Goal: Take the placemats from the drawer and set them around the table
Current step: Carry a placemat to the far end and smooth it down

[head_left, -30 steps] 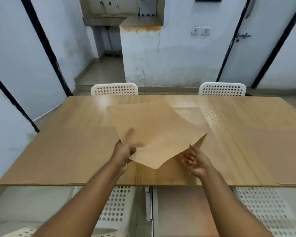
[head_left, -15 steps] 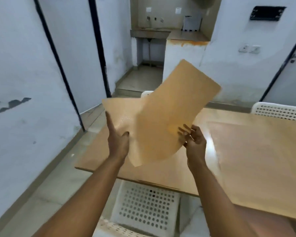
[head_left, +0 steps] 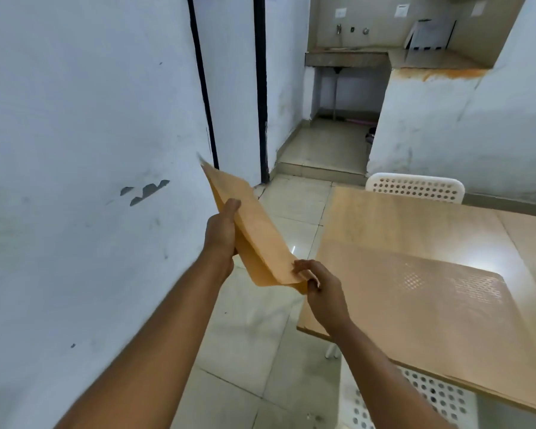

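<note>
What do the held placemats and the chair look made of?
Placemats: thin flexible tan sheet, matte, likely plastic or coated paper; they bend between the left hand and right hand. Chair: white moulded plastic, judging by its perforated back.

The held placemats [head_left: 254,239] hung between the left hand [head_left: 222,230] and the right hand [head_left: 317,287], out over the floor [head_left: 254,351]. Right of both hands stood the table [head_left: 415,230], another placemat [head_left: 430,305] lying on it. A chair [head_left: 415,187] stood beyond the table's far edge; a wall [head_left: 75,150] rose left of the left hand.
</note>
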